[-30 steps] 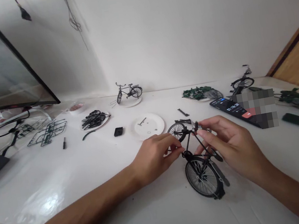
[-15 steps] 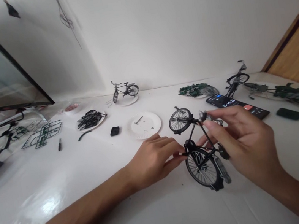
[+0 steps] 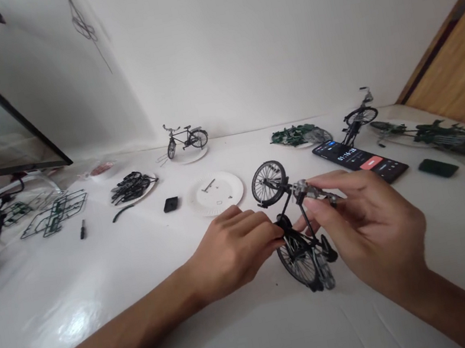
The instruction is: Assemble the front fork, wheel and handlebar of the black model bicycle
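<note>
Toy bicycle [image 3: 307, 221] stands tilted towards the counter's [image 3: 118, 266] front edge; left hand [image 3: 238, 245] pinches near the crank [image 3: 284, 222], right hand [image 3: 371, 221] grips the handlebar [image 3: 302, 188]. Presumably light, stiff, brittle; frame offers safest hold.

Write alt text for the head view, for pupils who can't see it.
A person's left hand and right hand hold a tilted black model bicycle at a white table. Beyond are a plate with small parts, a phone and another model bicycle.

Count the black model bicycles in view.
3: a held bicycle between left hand and right hand; a rear bicycle at a round white plate; a right-side bicycle behind the black rectangular smartphone. Heaped black parts may hide more.
</note>
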### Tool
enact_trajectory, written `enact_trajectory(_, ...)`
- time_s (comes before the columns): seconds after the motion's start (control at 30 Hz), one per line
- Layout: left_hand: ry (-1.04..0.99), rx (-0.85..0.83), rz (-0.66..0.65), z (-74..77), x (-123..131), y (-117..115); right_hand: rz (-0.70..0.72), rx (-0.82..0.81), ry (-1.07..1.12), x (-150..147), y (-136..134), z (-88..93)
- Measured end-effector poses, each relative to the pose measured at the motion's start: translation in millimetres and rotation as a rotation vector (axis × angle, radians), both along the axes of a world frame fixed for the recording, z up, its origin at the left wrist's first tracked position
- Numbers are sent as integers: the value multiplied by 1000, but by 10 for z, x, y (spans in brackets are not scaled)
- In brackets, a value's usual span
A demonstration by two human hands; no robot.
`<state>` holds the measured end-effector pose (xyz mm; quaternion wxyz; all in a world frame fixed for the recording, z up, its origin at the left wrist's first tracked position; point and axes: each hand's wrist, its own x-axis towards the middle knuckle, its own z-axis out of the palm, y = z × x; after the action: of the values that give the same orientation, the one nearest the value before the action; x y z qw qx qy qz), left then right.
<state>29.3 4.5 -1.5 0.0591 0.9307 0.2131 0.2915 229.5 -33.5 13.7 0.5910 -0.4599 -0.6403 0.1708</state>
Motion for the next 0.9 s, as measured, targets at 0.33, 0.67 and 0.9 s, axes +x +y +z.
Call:
enact_trajectory(0.33,-449,-761,77,22,21,12,2,54,96,29,-22,7)
enact_trajectory(0.67,-652,-1315,-146,-24,65,60,87,-28,95,65,-1,23)
enact_trajectory(0.9,-805,-1152,50,-31,30,133,117,-175,89,118,109,25)
